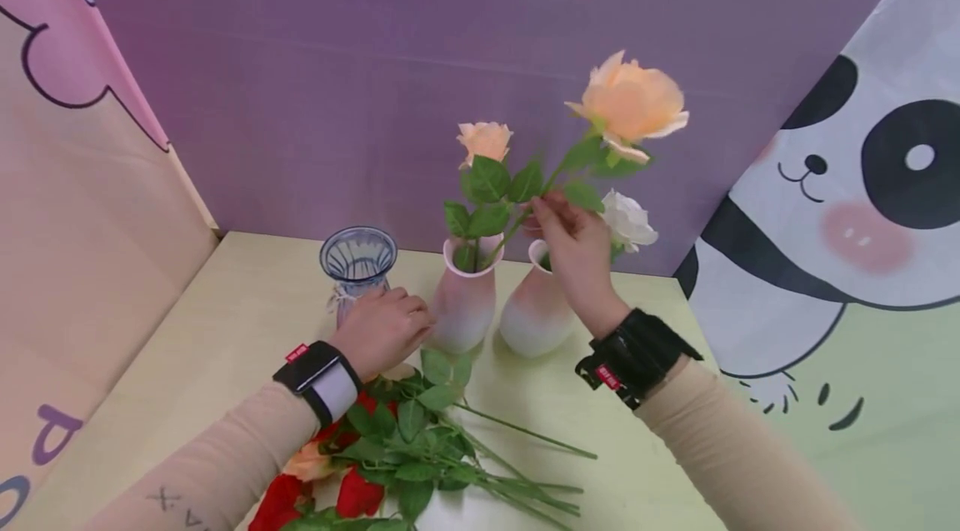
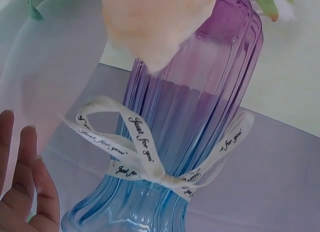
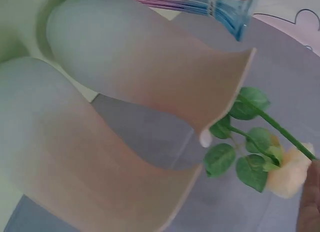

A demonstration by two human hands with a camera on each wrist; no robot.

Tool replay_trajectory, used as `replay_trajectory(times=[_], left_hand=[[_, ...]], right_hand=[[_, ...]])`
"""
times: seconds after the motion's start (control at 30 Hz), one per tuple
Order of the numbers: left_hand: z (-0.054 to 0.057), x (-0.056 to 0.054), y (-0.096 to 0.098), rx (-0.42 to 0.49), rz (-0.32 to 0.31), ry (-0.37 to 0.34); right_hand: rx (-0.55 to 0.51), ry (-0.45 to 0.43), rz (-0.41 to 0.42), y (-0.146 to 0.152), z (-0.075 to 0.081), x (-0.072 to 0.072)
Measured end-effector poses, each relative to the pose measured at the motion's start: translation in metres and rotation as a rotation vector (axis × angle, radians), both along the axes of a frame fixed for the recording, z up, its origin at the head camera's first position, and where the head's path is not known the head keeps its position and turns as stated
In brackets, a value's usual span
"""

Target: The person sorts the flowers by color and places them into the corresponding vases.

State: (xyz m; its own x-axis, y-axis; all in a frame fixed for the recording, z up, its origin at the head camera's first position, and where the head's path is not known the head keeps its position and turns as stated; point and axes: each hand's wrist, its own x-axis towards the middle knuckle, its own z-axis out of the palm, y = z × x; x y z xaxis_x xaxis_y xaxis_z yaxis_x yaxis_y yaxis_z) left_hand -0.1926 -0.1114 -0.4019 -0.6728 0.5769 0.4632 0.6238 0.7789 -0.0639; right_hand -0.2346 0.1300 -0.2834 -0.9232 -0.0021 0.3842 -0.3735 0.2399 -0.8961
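My right hand (image 1: 581,256) pinches the green stem of a large peach rose (image 1: 633,102). The stem's lower end slants into the mouth of the middle pink-and-white vase (image 1: 463,310), where a smaller peach rose (image 1: 484,141) stands. In the right wrist view, the stem (image 3: 280,127) runs from my fingertips into that vase. My left hand (image 1: 382,331) hovers between this vase and a blue-purple ribbed glass vase (image 1: 358,256), its fingers loosely bent. No held thing shows in it. The left wrist view shows the glass vase's ribbon bow (image 2: 165,179).
A second pink-and-white vase (image 1: 532,318) stands at right with a white rose (image 1: 628,221). Red roses (image 1: 360,493) and peach ones lie on the table in front, their long stems (image 1: 525,435) pointing right. A purple backdrop (image 1: 337,97) rises behind the table.
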Motion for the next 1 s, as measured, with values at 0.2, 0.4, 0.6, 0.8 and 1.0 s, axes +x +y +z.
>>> replay_trajectory(times=[0.2,0.4,0.6,0.8,1.0], left_hand=[[-0.001,0.003,0.000,-0.001,0.005,-0.002],[-0.003,0.004,-0.001,-0.009,0.007,-0.014],[-0.007,0.004,-0.003,-0.009,0.007,-0.006],[-0.008,0.007,-0.006,-0.014,0.008,-0.001],[-0.010,0.016,-0.011,-0.009,0.007,-0.022]], right_hand=[[0.246,-0.113,0.049,0.006,-0.014,0.000],[0.350,-0.126,0.042,0.007,-0.022,0.003],[0.379,-0.142,0.030,0.006,-0.025,0.005],[0.385,-0.136,0.065,0.008,-0.027,0.011],[0.370,-0.130,0.108,0.009,-0.036,0.019]])
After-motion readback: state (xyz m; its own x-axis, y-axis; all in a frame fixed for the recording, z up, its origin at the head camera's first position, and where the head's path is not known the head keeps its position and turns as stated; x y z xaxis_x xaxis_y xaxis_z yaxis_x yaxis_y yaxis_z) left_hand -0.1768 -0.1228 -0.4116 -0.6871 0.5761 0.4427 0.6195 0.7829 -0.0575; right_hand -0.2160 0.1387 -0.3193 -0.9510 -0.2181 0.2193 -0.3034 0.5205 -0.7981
